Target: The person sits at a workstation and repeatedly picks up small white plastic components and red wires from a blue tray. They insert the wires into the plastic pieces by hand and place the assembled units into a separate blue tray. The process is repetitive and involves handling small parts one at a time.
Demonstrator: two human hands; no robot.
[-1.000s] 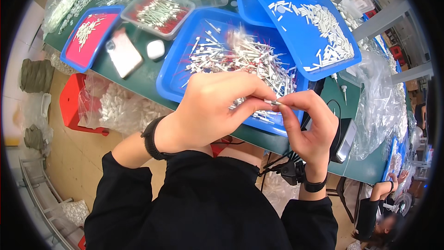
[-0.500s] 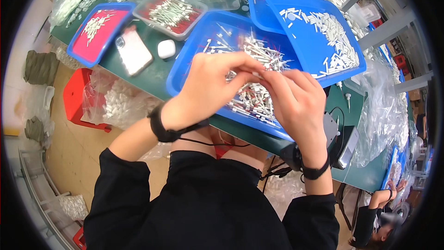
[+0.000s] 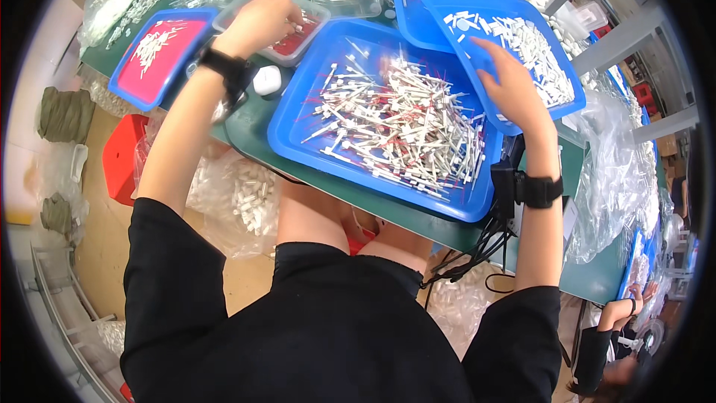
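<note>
My left hand [image 3: 262, 24] is over the clear plastic container [image 3: 322, 21] at the back left, its fingers curled together down at the red-lined inside. The hand hides most of what lies there and whatever is between its fingertips. My right hand [image 3: 513, 83] reaches over the near left edge of a blue tray [image 3: 488, 108] holding short white tubes [image 3: 533, 52]. Its thumb and fingers are apart, with nothing seen between them. Between my hands a large blue tray [image 3: 287, 123] holds a heap of thin white sticks [image 3: 403, 123] with red wires among them.
A blue tray with a red bottom [image 3: 173, 51] holds thin white pieces at the left. A white rounded case [image 3: 267, 80] stands beside my left wrist. Clear plastic bags [image 3: 608, 172] lie at the right; a red stool [image 3: 123, 158] is at lower left. Another person's arm [image 3: 619, 312] shows at far right.
My hands were together above the large tray. The left has gone to the back-left container, and the right has moved up and right to the tray of tubes, its fingers spreading.
</note>
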